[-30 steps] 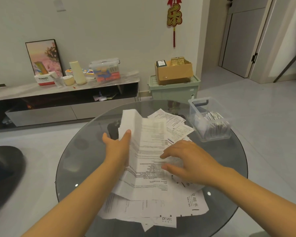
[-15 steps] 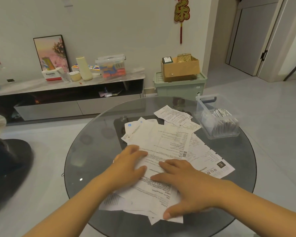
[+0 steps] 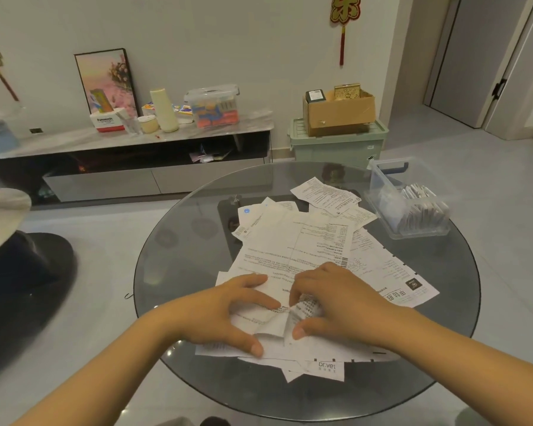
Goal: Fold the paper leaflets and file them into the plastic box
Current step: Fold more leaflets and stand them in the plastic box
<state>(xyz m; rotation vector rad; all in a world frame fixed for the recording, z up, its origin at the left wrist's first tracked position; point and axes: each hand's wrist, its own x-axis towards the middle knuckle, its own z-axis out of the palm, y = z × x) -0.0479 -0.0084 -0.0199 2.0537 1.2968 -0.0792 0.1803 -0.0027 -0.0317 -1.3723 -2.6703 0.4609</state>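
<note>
Both hands, left point(image 3: 228, 312) and right point(image 3: 336, 305), pinch the near end of the top leaflet point(image 3: 293, 259) on the table point(image 3: 179, 272), fold just begun (many loose sheets remain), while the box point(image 3: 410, 204) at far right already holds some folded ones.

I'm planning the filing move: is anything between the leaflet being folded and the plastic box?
Nothing upright. Between the leaflet under both hands and the box lie only other flat leaflets on the table.
</note>
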